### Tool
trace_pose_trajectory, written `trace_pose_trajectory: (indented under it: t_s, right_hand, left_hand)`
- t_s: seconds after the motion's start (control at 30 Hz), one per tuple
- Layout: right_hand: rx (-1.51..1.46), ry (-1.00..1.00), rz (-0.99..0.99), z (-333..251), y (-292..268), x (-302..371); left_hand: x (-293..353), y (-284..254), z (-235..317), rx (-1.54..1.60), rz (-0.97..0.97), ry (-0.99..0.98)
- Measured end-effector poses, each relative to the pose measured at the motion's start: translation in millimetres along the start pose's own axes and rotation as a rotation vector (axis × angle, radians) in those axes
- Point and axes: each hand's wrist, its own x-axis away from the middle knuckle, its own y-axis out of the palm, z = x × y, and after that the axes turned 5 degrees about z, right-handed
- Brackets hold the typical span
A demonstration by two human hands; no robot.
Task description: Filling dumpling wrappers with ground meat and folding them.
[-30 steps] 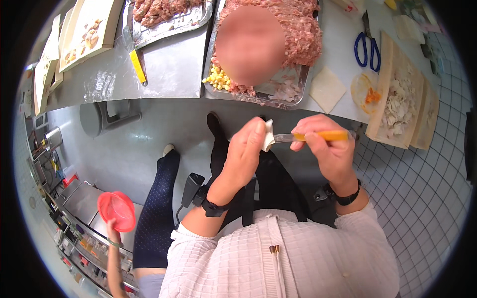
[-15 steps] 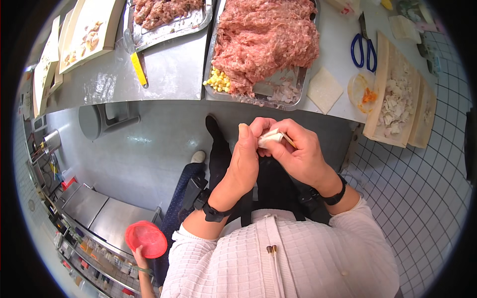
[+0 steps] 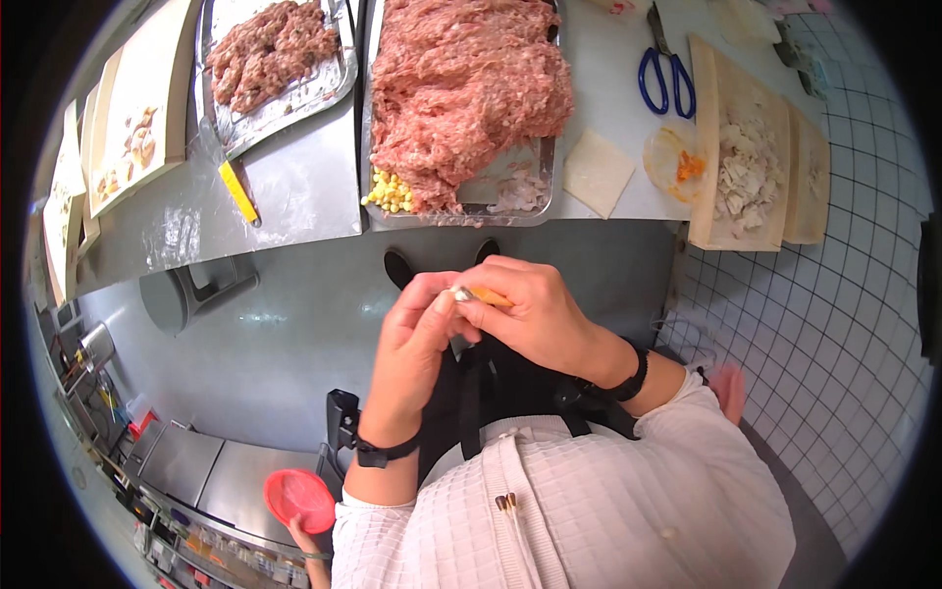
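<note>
The small pale dumpling (image 3: 461,294) sits pinched between both hands, held in the air just below the worktop's front edge and above the dark apron. The left hand (image 3: 417,334) curls around it from the left with thumb and fingertips closed on the dough. The right hand (image 3: 530,314) closes over it from the right and also grips a thin yellow-orange spatula (image 3: 494,296), whose end shows between the fingers beside the dumpling. Most of the dumpling is hidden by the fingers, so how far its edge is sealed cannot be told.

To do this pinch well, it seems best to press the dough's rim evenly with the fingertips, keep the filling pushed inward away from the seam, and hold the spatula tucked back so it does not catch the wrapper.

Directly above the hands, on the steel worktop (image 3: 314,196), stands a metal tray (image 3: 459,208) heaped with pink minced meat (image 3: 461,88) and a small pile of corn kernels (image 3: 390,190). A square wrapper (image 3: 597,172) lies just right of it, with blue-handled scissors (image 3: 665,83) beyond. A second tray of mince (image 3: 275,54) and a yellow tool (image 3: 238,191) lie to the left. Another person's hand holds a red lid (image 3: 300,497) at lower left.
</note>
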Motion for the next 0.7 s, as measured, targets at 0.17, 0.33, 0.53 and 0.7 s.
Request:
trace_pose_trajectory:
  t_s: [0.17,0.33,0.53,0.7]
  right_hand:
    - [-0.027,0.212,0.346,13,-30,-14]
    - [0.630,0.067,0.660,71,-89,-28]
    - [0.964,-0.002,0.519,76,-71,-33]
    - [0.873,-0.058,0.564,81,-80,-41]
  left_hand:
    - [-4,-43,63,0.042,0.068,0.121]
    - [-18,-191,225,-0.187,0.322,0.594]
    - [-30,-369,411,0.167,0.316,0.569]
    - [-35,-403,412,0.239,0.456,0.525]
